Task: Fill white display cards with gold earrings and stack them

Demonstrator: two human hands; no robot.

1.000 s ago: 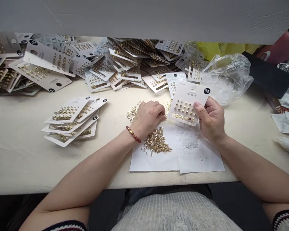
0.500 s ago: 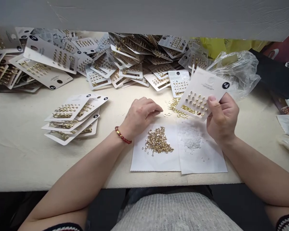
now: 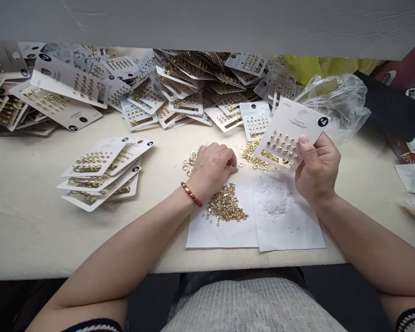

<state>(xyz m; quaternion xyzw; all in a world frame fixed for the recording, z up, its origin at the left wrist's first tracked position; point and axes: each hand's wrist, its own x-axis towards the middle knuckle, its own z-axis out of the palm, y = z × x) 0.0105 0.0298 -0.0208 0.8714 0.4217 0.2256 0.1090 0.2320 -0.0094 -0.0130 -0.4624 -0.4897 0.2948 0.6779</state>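
My right hand (image 3: 318, 170) grips a white earring card (image 3: 287, 122) by its right edge, thumb on the front. Rows of small studs and a slot with gold pieces show on that card. My left hand (image 3: 214, 166), with a beaded bracelet at the wrist, is closed above the far edge of the left paper sheet; whatever its curled fingertips hold is hidden or too small to name. Just below it lies a heap of small gold earring backs (image 3: 226, 203). Gold hoops (image 3: 254, 154) lie behind the card, and other hoops (image 3: 190, 161) peek out beside the left hand.
Small clear plastic bits (image 3: 275, 200) lie on the right paper sheet (image 3: 290, 242). Several filled earring cards (image 3: 100, 170) are stacked at the left. A long heap of cards (image 3: 186, 87) lines the back under a grey overhang (image 3: 193, 23). Crumpled clear plastic (image 3: 335, 101) sits back right.
My left hand has shifted right and slightly down, its fingers more curled, uncovering hoops to its left. My right hand still holds the card in nearly the same place.
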